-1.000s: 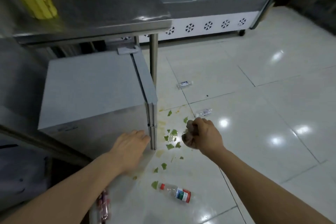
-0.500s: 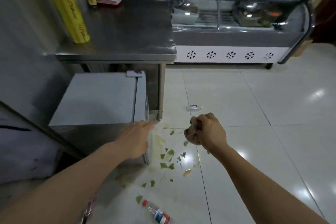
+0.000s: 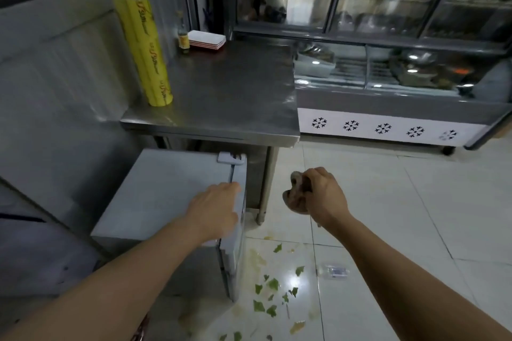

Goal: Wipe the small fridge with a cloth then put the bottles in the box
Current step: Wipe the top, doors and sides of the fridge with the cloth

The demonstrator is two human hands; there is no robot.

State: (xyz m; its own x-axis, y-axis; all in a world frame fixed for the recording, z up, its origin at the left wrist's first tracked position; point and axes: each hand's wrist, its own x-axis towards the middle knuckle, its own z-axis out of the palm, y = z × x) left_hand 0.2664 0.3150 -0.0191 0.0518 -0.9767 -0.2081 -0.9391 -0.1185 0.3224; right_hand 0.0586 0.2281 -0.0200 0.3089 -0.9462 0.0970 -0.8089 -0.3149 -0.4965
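The small grey fridge stands on the floor under a steel table. My left hand lies flat on the front right part of its top, fingers together over the door edge. My right hand hovers right of the fridge above the floor, closed around a crumpled brownish cloth. A clear plastic bottle lies on the tiles below my right forearm. At the bottom edge, a reddish bottle peeks out by my left arm. No box is in view.
The steel table carries a yellow roll, a small bottle and stacked trays. Its leg stands beside the fridge. Green leaf scraps and stains litter the tiles. A display chiller lines the back.
The view has tilted upward, showing more of the table and the chiller. My left hand moved from the fridge's front corner onto its top. The red-capped bottle dropped out of view.
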